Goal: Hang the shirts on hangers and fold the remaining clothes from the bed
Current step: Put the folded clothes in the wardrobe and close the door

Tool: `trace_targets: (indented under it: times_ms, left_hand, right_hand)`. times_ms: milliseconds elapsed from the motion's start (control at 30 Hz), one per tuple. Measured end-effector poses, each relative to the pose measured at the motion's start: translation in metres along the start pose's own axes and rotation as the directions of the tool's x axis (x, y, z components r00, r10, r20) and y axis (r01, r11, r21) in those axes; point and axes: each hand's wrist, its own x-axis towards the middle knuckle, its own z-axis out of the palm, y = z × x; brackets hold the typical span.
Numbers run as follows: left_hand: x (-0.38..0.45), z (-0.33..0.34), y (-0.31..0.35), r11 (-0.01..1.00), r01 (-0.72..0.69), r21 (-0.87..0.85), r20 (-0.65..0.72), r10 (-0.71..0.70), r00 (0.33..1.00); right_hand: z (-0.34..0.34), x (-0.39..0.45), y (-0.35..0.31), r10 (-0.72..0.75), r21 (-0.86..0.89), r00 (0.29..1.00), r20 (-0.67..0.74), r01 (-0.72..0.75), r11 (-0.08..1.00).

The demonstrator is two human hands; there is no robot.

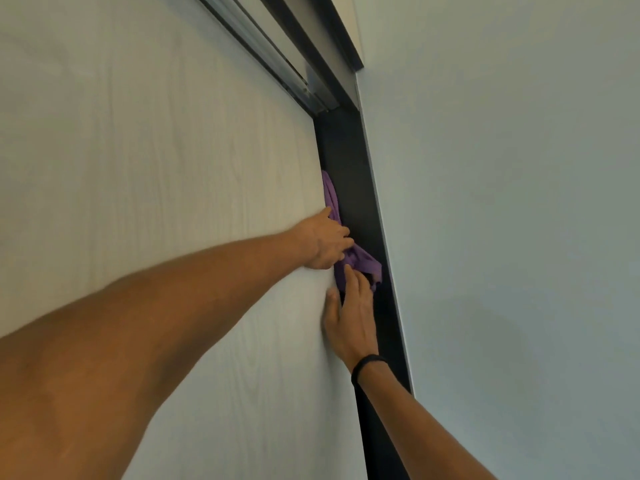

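Purple shirt (349, 261) bunched in dark wardrobe gap (349, 188) beside sliding door (173, 202) — pinched by left hand (327, 242), right hand (351, 318) flat, fingers straight. Likely snagged or trapped if door slides shut.

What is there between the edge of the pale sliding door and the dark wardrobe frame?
In the head view, a purple garment fills that gap; the left hand and right hand both touch it.

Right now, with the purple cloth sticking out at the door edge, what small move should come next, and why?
Probably tuck the purple cloth fully into the dark gap. It bulges out past the edge of the sliding door; the left hand holds it and the right hand rests just below.
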Motion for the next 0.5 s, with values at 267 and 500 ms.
trace_targets:
  times_ms: [267, 500]
  left_hand:
    - [0.019, -0.026, 0.003, 0.998, 0.057, 0.018, 0.160, -0.059, 0.985]
    - [0.006, -0.010, 0.004, 0.995, 0.102, 0.019, 0.253, -0.104, 0.962]
  right_hand:
    - [0.006, 0.003, -0.008, 0.181, 0.322, 0.982, 0.062, -0.191, 0.927]
    - [0.023, -0.005, -0.022, 0.255, 0.399, 0.944, 0.208, -0.319, 0.859]
